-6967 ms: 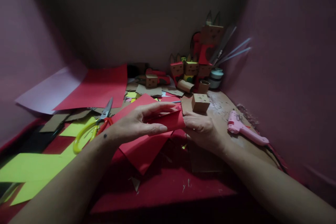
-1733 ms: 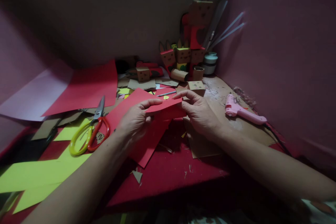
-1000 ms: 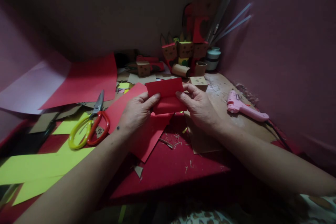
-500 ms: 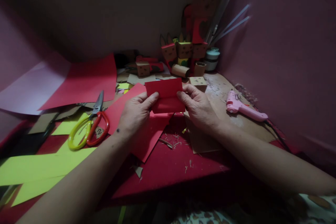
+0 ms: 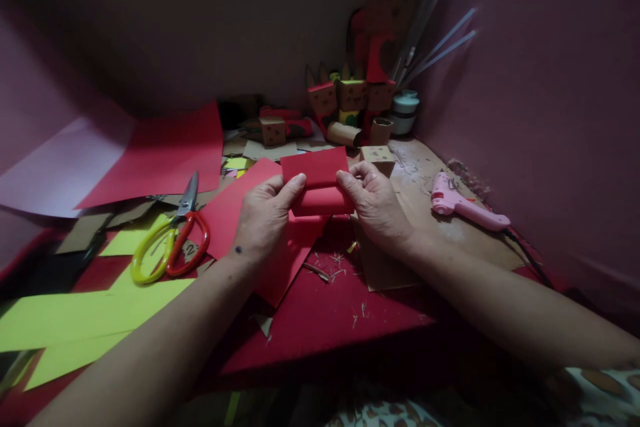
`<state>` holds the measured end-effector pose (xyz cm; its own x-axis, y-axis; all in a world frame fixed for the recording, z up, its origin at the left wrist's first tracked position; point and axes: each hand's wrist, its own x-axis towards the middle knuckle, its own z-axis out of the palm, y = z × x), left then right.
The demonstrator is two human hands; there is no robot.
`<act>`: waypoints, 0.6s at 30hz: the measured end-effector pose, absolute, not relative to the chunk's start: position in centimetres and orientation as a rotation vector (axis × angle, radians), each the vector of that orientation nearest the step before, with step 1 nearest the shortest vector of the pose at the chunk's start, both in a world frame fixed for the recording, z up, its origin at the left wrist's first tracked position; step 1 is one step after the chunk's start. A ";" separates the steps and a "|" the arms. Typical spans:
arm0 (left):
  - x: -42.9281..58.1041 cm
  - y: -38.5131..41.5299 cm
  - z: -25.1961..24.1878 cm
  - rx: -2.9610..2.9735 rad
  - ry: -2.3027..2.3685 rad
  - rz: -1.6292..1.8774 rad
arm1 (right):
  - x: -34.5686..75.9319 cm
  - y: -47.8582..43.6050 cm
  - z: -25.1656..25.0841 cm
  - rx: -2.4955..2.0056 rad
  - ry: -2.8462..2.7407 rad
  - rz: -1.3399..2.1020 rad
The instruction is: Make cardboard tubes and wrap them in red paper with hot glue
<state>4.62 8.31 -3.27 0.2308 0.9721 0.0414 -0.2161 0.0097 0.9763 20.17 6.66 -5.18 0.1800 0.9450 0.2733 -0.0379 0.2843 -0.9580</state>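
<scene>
Between my two hands is a small piece of red paper (image 5: 316, 165), bent along a crosswise crease above the table. My left hand (image 5: 267, 210) pinches its left edge with the thumb on top. On the right edge, my right hand (image 5: 373, 200) grips it the same way, fingers mostly behind the paper. Under my left hand lies a larger red sheet (image 5: 280, 280). A piece of brown cardboard (image 5: 385, 273) is partly beneath my right hand. Just behind that hand sits a small cardboard box head (image 5: 379, 157) with a drawn face.
Scissors (image 5: 173, 247) with yellow and red handles rest left, near yellow paper strips (image 5: 95, 313). A pink glue gun (image 5: 467, 207) lies right, its cord trailing. Cardboard figures (image 5: 353, 97), a tube (image 5: 344, 135) and a lidded jar (image 5: 405, 107) stand at the back.
The crease in the red paper is sharper, with its lower part tilted and catching more light. My left hand has shifted slightly right. My right hand stays nearly in place.
</scene>
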 end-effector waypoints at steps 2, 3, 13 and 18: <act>4.6 8.4 -3.3 1.191 0.904 1.154 | 20.2 6.7 -5.2 -1.057 -1.156 0.891; 4.6 8.4 -3.2 1.200 0.922 1.171 | 20.2 6.7 -5.3 -1.064 -1.160 0.884; 4.9 8.8 -3.2 1.122 0.989 1.267 | 20.1 6.5 -5.0 -1.026 -1.152 0.910; 5.4 8.1 -2.7 1.043 1.042 1.268 | 19.9 6.5 -4.8 -0.988 -1.074 0.978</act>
<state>5.38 8.13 -2.72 0.0273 0.9994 -0.0215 -0.2144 0.0268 0.9764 19.92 6.54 -4.85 0.1898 0.9547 0.2293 -0.1398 0.2574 -0.9561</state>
